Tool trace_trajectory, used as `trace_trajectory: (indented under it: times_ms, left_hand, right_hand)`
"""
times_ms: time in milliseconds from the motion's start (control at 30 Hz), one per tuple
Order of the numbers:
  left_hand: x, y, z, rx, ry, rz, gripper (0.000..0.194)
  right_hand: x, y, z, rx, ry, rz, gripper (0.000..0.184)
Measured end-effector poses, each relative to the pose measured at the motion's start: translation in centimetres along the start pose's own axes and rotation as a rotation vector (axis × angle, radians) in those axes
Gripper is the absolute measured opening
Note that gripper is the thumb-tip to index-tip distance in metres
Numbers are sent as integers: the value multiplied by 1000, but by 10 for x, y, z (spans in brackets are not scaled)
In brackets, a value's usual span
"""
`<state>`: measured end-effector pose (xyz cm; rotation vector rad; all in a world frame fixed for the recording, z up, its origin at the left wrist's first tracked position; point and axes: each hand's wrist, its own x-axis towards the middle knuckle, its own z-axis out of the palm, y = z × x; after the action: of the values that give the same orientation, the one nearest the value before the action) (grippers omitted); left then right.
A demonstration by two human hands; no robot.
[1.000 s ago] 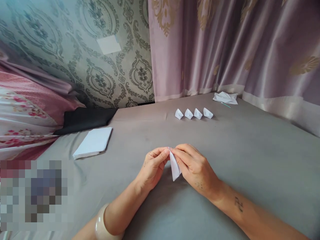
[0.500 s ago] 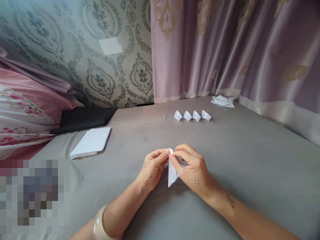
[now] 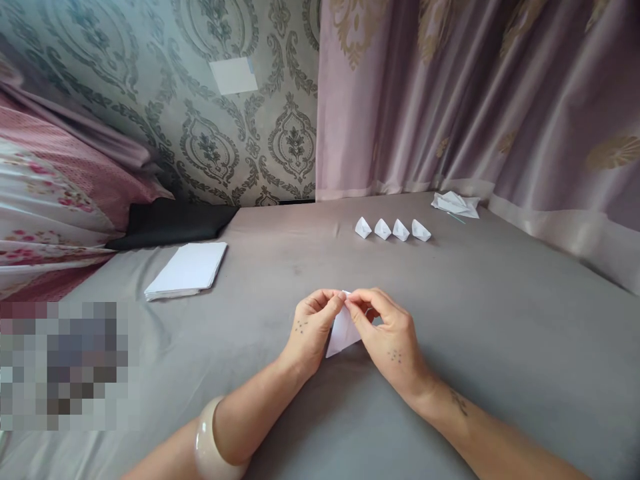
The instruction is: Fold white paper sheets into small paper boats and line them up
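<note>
A small piece of folded white paper (image 3: 344, 335) hangs between my two hands above the grey cloth. My left hand (image 3: 315, 327) pinches its upper edge between thumb and fingers. Against that same top corner, the thumb and forefinger of my right hand (image 3: 387, 330) are pressed, fingertips nearly meeting those of the left. The paper's lower part shows as a pointed flap below the fingers; part of it is covered by my right hand. Beyond the hands stands a row of several small folded paper boats (image 3: 383, 229).
A stack of white paper (image 3: 190, 268) lies at the left, by a folded black cloth (image 3: 173, 223). Loose folded paper (image 3: 456, 204) and a thin greenish stick (image 3: 457, 218) lie at the back right, near the curtain (image 3: 400, 100). A blurred patch hides the lower left.
The folded paper has turned in my hands, from a narrow strip to a wider triangular face. My right fingers have shifted along its top edge. The view has moved slightly.
</note>
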<state>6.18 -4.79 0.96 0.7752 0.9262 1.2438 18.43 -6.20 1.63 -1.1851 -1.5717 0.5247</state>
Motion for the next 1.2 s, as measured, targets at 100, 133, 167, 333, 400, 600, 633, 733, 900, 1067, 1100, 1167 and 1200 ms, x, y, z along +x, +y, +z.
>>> trace_trajectory:
  times_ms: [100,133,167,333,400,600,633,733,900,1067,1100,1167,1200]
  left_hand:
    - [2,0,0,-45,7,15,16]
    - [2,0,0,-60,9,18,16]
    - [2,1,0,-71,11,20,16]
    - [2,5,-4,-19,-28,-5,15]
    - [2,6,-5,-7,-47,-9,15]
    - [3,5,-5,-25,-41,4,13]
    - [3,5,-5,-27,-39,5,13]
    - [3,5,-5,-28,-40,2,13]
    - [3,5,-5,-38,-37,-12,14]
    - [2,6,-4,-29,-27,-2,15]
    - [2,7,-4,-26,-26,3,16]
    - [2,8,-3,-23,-22,12,17]
    - [2,8,-3,-22,-20,14,17]
  right_hand:
    - [-2,1,1,-72,-28,-144,19]
    - [-2,1,1,-88,-28,-162,21]
    - [-2,1,1,-100,-29,-172,23]
    - [1,1,0,-122,7,-171,22]
    - [1,2,-1,-108,19,-155,22]
    - [1,0,-2,-53,19,-115,22]
    - [1,0,-2,-51,22,-114,22]
    - [2,-1,-1,-36,20,-94,21]
    - [2,-4,-1,61,-12,85,16]
    - [4,-5,-3,215,-72,326,17]
    - [5,-4,-3,256,-79,368,18]
    - [6,-3,-3,354,-91,453,22]
    - [6,-3,-3,406,-96,493,24]
